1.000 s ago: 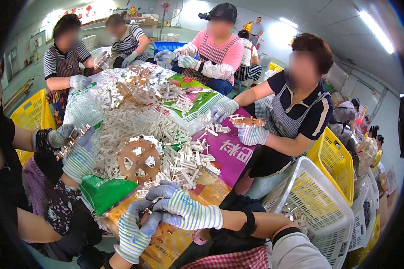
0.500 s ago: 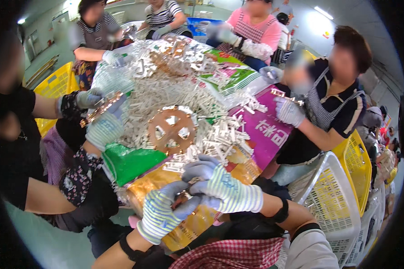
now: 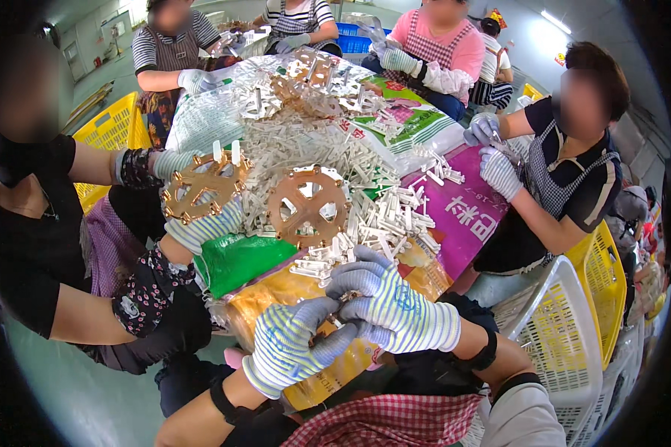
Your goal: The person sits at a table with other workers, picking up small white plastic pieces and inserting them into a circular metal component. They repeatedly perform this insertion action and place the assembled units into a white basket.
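Observation:
My left hand (image 3: 291, 346) and my right hand (image 3: 395, 305), both in striped gloves with grey fingers, meet low over the near edge of the table. Their fingertips pinch a copper-coloured metal piece (image 3: 325, 326); the fingers cover most of it, so its full shape is hidden. Just beyond my hands, a copper-coloured spoked disc (image 3: 279, 216) lies flat on a heap of small white strips (image 3: 384, 216). Yellow plastic sheeting (image 3: 265, 298) covers the table beneath my hands.
On the left, a co-worker grips another copper-coloured disc (image 3: 201, 190) with white strips standing from it. More people sit around the far side and at the right. White (image 3: 559, 328) and yellow (image 3: 600, 276) baskets stand at my right, a yellow basket (image 3: 112, 134) at the left.
The left co-worker's disc has turned from edge-on to face-on. At the right, a co-worker has brought both hands together. My hands keep their pinch on the copper-coloured piece while the whole view shifts.

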The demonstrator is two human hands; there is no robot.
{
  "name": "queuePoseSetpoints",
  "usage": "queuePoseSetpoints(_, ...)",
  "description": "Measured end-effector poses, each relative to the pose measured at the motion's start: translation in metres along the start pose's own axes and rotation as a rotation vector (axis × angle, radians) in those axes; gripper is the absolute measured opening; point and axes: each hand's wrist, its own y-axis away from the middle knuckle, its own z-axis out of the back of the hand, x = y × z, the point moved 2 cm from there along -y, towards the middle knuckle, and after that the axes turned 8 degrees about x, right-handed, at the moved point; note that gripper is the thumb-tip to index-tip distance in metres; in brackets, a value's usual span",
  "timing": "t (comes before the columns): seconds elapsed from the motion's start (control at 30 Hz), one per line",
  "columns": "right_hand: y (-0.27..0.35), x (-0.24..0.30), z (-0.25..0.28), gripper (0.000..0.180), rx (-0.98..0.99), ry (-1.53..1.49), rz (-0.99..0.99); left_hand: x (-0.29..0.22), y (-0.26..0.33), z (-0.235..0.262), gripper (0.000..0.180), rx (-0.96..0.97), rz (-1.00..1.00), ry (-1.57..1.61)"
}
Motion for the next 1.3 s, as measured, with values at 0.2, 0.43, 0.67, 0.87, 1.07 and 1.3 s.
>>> queuePoseSetpoints(0.2,0.002,-0.006,-0.002,0.020,0.023,-0.088,0.018,0.000,0.003,-0.004,0.041,-0.034,0.033,0.074)
queuePoseSetpoints(0.43,-0.001,0.000,0.006,0.022,0.052,-0.011,0.029,0.002,0.005,-0.005,0.042,-0.005,0.049,0.112)
queuePoseSetpoints(0.67,0.008,-0.008,-0.010,0.027,-0.038,-0.129,0.097,0.002,0.007,-0.004,0.041,0.009,0.035,0.135)
queuePoseSetpoints(0.87,0.005,-0.005,-0.012,0.026,-0.037,-0.090,0.075,0.003,0.009,-0.003,0.039,0.045,0.116,0.130)
queuePoseSetpoints(1.07,0.004,0.000,-0.008,0.025,0.007,-0.045,0.048,0.006,0.010,-0.005,0.038,-0.022,0.001,0.076)
queuePoseSetpoints(1.3,0.010,-0.019,-0.009,0.019,-0.202,-0.158,-0.104,0.012,0.004,0.000,0.040,0.098,0.349,0.387)
